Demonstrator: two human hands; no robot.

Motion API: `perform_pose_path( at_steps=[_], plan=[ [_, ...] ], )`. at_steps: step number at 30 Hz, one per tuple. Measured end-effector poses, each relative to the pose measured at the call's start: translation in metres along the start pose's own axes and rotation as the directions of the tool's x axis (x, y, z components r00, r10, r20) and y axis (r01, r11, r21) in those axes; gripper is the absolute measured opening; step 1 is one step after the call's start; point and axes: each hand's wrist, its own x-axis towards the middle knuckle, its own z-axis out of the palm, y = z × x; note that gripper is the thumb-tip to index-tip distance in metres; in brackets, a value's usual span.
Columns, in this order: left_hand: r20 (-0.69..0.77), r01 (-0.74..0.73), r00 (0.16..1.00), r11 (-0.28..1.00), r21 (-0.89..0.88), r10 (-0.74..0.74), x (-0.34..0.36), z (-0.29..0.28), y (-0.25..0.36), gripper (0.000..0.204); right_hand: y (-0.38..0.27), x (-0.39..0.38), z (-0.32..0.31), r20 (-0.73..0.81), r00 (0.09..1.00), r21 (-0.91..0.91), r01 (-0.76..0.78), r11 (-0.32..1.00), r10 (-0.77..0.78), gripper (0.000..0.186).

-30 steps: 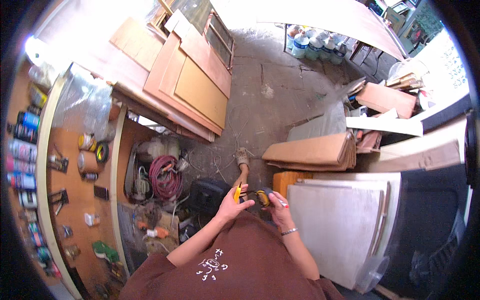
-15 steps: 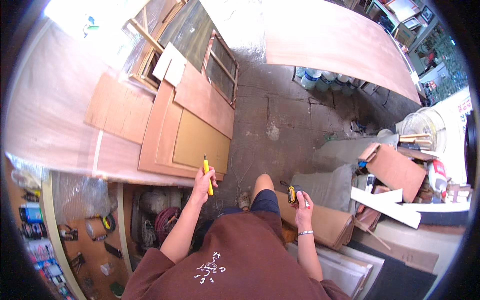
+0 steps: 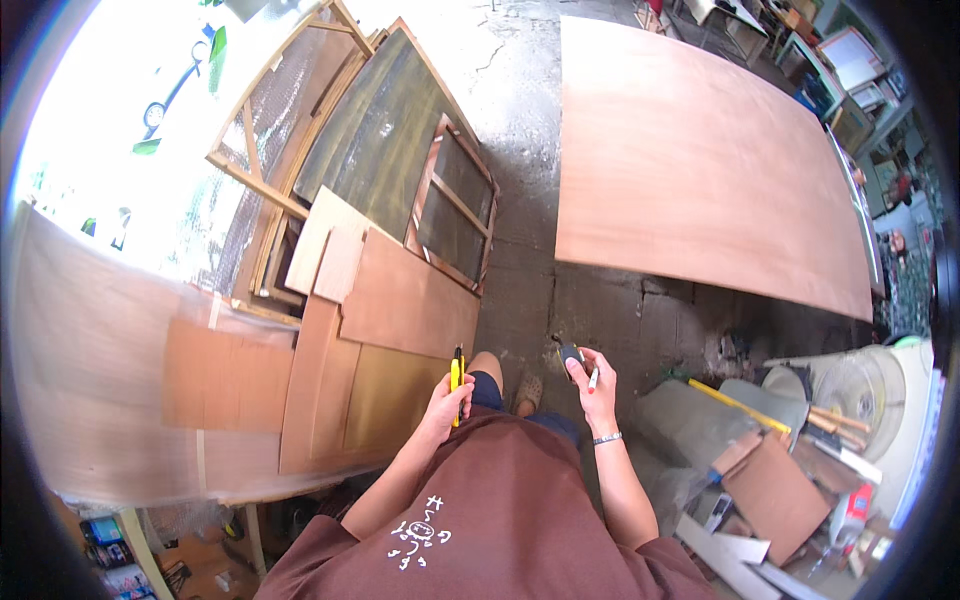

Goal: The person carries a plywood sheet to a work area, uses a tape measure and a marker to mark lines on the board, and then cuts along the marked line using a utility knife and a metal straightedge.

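Left hand (image 3: 446,404): one; fingers wrapped round one yellow-and-black cutter (image 3: 456,376), tip pointing away from the body.
Right hand (image 3: 598,396): one; fingers holding two things, one dark tape measure (image 3: 569,353) and one red-tipped marker (image 3: 594,378).
Plywood sheet (image 3: 700,170): one large; right hand short of its near-left corner.
Wooden frame (image 3: 436,181): one, single crossbar.
Clog (image 3: 529,391): one visible.

The slim yellow-and-black tool (image 3: 456,380) in the left hand (image 3: 446,407) is left of the dark rounded tape measure (image 3: 570,354) in the right hand (image 3: 598,388). A brown rectangular wooden frame (image 3: 461,206) rests along a dark streaked board (image 3: 372,125)'s right edge; right of them lies a large pinkish rectangular plywood sheet (image 3: 710,170), with a flat brown rectangular panel (image 3: 780,495) before its near edge.
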Motion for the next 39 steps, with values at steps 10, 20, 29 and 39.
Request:
perform_pose_path(
  at_steps=[10,20,29,39],
  plan=[
    [-0.035,0.005,0.999,0.989,-0.146,-0.01,0.202,0.018,0.179,0.034,-0.058,0.301,0.025,-0.19,0.971,0.042,0.153,0.987,-0.143,0.035],
    [-0.027,-0.1,0.994,0.986,0.134,0.105,0.402,0.014,0.392,0.04,-0.105,0.521,0.049,-0.484,0.875,0.056,0.037,0.998,-0.005,0.044],
    [0.162,-0.198,0.975,0.932,0.305,0.154,0.626,0.099,0.56,0.038,-0.148,0.743,0.081,-0.643,0.75,-0.02,0.183,0.983,-0.152,0.042],
    [0.23,-0.198,0.967,0.884,0.423,0.107,0.814,0.179,0.708,0.039,-0.23,0.988,0.117,-0.657,0.665,-0.396,0.097,0.913,-0.356,0.051]
  ],
)
